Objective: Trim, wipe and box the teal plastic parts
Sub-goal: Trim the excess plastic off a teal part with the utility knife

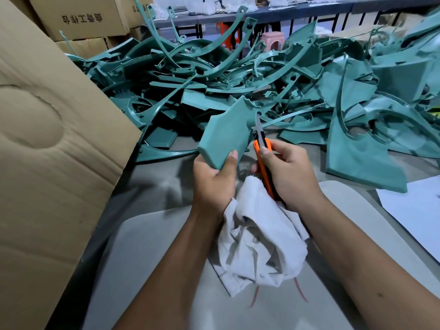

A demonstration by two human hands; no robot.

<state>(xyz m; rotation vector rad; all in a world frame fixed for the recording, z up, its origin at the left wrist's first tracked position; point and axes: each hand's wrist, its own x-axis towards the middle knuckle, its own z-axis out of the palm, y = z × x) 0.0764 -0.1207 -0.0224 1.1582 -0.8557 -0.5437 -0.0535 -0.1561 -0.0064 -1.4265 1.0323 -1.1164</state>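
My left hand [214, 179] grips the lower end of a flat teal plastic part [228, 134], held up over the table with its thumb on the face. An orange utility knife [263, 160] is gripped by my right hand [288, 172], thumb on its slider; the blade lies against the part's right edge. A white cloth [259, 239] hangs bunched between my wrists, its top tucked under the hands.
A big tangled heap of teal parts [214, 75] covers the far table. A large teal panel [362, 158] leans at right. A cardboard box flap [59, 151] stands at left. White paper [416, 210] lies at right. More cartons [81, 17] sit behind.
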